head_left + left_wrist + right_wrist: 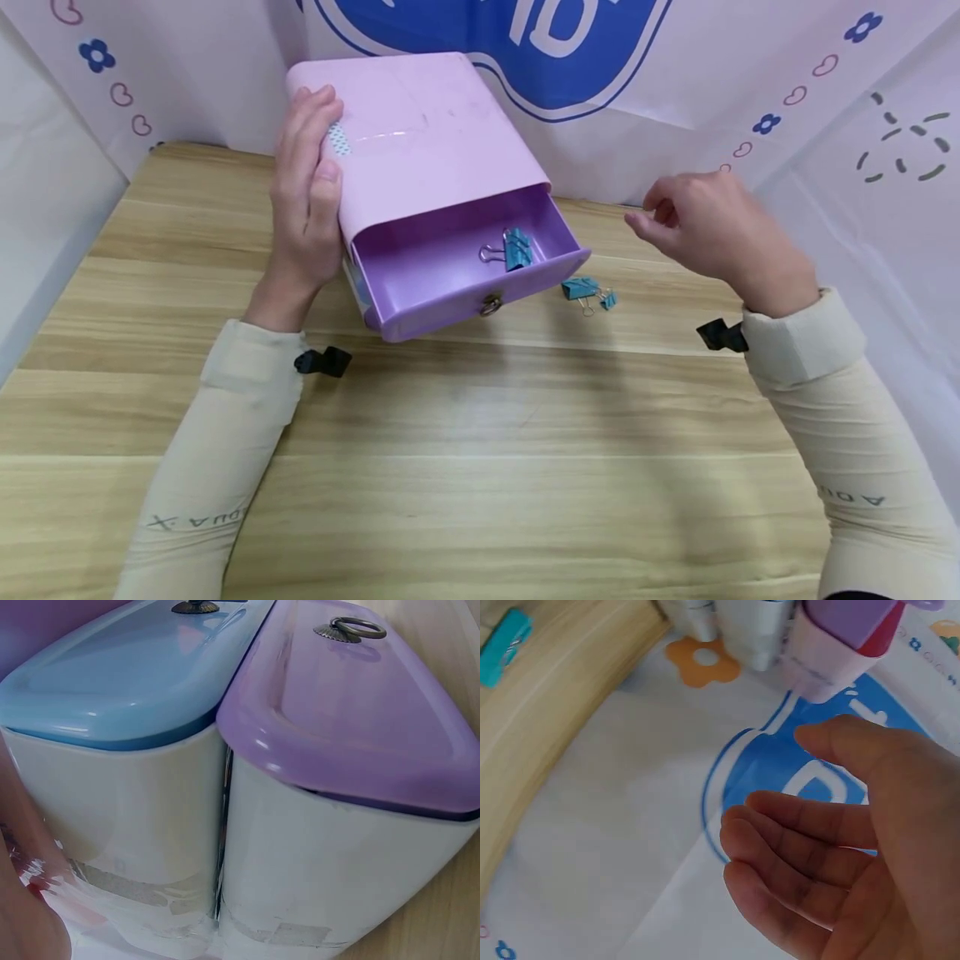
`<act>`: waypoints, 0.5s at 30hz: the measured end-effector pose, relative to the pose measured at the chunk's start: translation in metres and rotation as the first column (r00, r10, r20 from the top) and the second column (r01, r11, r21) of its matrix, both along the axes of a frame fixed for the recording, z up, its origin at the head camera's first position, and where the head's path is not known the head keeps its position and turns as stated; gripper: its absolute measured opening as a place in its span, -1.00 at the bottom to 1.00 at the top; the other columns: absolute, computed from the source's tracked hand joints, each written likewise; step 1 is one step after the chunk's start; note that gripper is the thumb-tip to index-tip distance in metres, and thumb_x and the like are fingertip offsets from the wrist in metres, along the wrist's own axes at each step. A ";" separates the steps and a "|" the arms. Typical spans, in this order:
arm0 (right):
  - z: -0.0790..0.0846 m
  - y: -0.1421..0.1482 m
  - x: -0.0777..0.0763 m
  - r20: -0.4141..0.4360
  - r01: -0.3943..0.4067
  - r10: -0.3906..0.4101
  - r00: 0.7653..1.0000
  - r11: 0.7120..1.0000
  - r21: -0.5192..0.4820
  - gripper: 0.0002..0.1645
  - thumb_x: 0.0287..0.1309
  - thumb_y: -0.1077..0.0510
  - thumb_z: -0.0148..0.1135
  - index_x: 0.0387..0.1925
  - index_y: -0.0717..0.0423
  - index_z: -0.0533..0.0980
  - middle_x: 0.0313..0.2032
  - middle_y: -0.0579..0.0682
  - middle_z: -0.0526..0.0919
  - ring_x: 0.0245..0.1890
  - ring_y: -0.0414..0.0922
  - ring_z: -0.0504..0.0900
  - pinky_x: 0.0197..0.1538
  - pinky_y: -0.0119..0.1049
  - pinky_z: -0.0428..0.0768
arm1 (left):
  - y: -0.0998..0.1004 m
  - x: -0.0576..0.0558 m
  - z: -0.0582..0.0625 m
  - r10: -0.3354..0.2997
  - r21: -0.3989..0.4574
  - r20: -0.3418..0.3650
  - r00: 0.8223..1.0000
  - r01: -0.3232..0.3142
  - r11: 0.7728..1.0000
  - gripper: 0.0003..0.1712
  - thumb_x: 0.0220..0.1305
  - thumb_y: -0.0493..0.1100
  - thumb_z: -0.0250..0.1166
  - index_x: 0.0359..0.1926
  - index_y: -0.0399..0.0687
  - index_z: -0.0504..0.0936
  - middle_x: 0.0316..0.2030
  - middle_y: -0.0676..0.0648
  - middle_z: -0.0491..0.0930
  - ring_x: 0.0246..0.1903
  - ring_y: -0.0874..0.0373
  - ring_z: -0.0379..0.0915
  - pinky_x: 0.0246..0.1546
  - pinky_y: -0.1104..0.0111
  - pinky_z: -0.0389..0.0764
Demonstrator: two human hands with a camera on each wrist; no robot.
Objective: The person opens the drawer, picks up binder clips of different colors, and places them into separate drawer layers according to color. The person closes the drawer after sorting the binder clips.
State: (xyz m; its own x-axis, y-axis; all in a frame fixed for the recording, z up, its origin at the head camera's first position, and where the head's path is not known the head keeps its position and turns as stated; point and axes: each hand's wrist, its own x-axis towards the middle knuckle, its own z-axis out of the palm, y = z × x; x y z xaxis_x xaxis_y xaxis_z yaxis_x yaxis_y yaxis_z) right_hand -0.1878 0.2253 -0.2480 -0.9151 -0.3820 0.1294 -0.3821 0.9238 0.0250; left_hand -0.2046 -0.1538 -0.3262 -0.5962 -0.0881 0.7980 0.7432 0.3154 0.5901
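Note:
A pink-topped drawer box (420,125) stands on the wooden table, its purple drawer (427,275) pulled out at the front. Inside the drawer lies a teal binder clip (517,249). My left hand (303,192) rests against the box's left side, fingers and thumb lying over the rounded upper edge. Below the top drawer, the left wrist view has a blue drawer (135,682) and another purple drawer (352,712), both closed. Loosely curled and empty, my right hand (712,229) hovers right of the box. Near it on the table are a teal binder clip (580,288) and a smaller one (608,299).
A white sheet with a blue printed emblem (555,50) hangs behind the wooden table (480,467). White sheeting (870,217) also borders the right side. Each drawer front carries a metal ring pull, such as the ring (491,305) on the open drawer.

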 end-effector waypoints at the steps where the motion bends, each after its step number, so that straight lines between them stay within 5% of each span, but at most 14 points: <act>1: -0.004 0.003 -0.001 0.012 0.007 -0.007 1.000 1.000 0.004 -0.61 0.24 -0.07 0.14 -0.32 0.19 0.64 -0.52 0.05 0.64 -0.57 -0.09 0.53 -0.40 -0.25 0.50 | 0.000 0.000 0.000 0.001 -0.003 -0.005 1.000 -0.001 1.000 -0.30 0.15 -0.09 -0.21 0.20 -0.45 0.42 0.28 -0.37 0.37 0.45 0.00 0.09 0.54 0.30 -0.05; 15: -0.055 0.028 -0.009 0.240 0.088 -0.105 0.965 0.993 0.081 -0.54 0.19 -0.09 0.18 -0.15 0.24 0.59 -0.37 0.11 0.65 -0.44 -0.05 0.55 -0.28 -0.12 0.58 | -0.001 -0.006 -0.005 0.010 -0.017 -0.038 0.999 -0.010 1.000 -0.29 0.17 -0.08 -0.21 0.21 -0.44 0.43 0.27 -0.37 0.38 0.44 0.07 0.11 0.54 0.29 -0.03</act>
State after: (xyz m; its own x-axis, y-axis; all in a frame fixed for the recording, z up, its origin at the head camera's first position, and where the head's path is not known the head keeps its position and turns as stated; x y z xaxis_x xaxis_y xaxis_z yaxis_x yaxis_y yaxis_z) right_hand -0.1972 0.2531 -0.3033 -0.9486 -0.2906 -0.1255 -0.2938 0.9558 0.0070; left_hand -0.2103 -0.1550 -0.3309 -0.5646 -0.0797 0.8215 0.7617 0.3328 0.5558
